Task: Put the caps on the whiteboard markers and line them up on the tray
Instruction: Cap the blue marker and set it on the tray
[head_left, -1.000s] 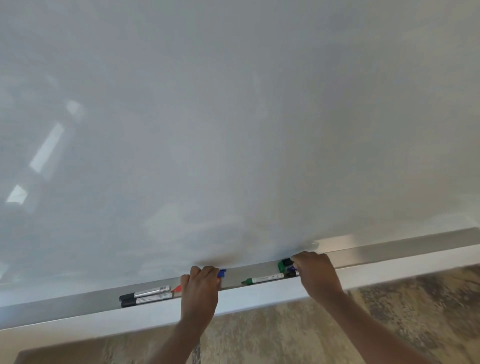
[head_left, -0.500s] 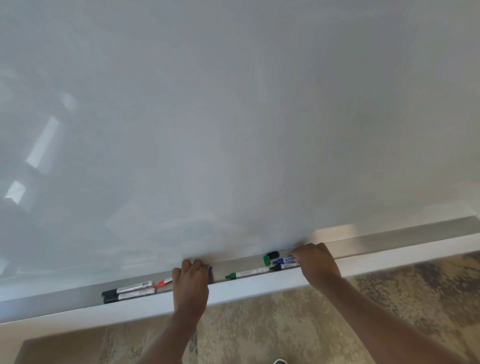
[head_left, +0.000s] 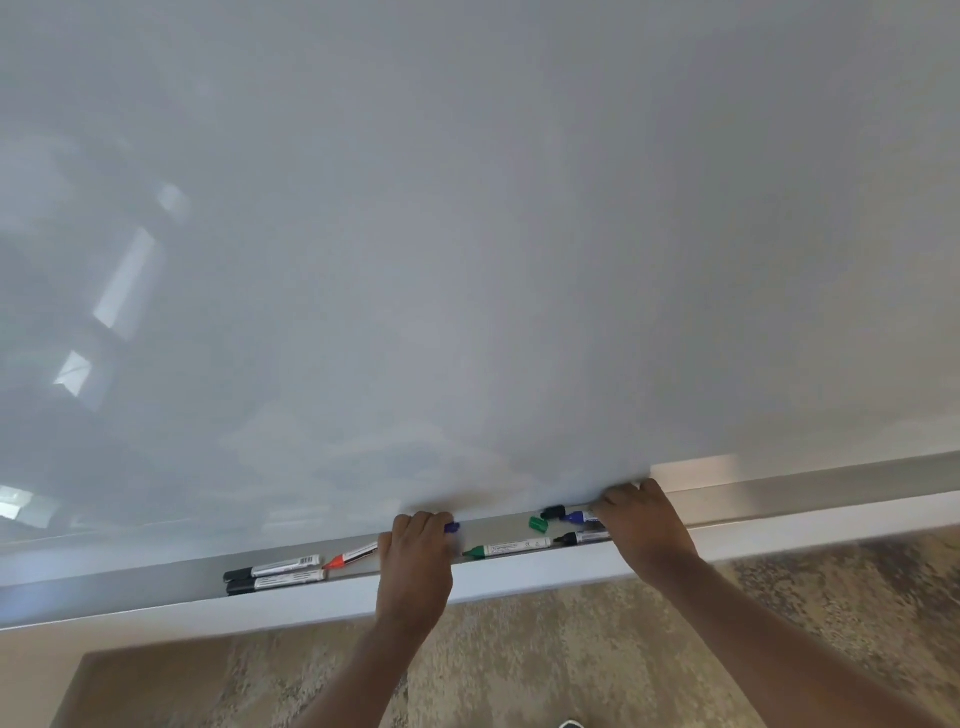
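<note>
Markers on tray (head_left: 156, 590), left to right: two capped black markers (head_left: 275, 574); uncapped red marker (head_left: 350, 557); left hand (head_left: 415, 558) curled over blue cap (head_left: 451, 527); uncapped green marker (head_left: 506, 547); loose green cap (head_left: 538, 524); right hand (head_left: 644, 525) covering two markers, grip unclear. Risk: crowded loose caps could be knocked off the ledge.

Your left hand (head_left: 415, 558) and right hand (head_left: 644, 525) are both bare: no gloves, no rings, no watch or band at either wrist. Your forearms are uncovered as well, with no sleeve or cuff showing anywhere along the length that is in view, down to the lower edge. You see the backs of your hands, with knuckles rounded. The fingernails cannot be made out, and no marks show on either hand. At the very bottom edge, a small piece of your shoe (head_left: 571, 723) shows, dark with a pale rim.
</note>
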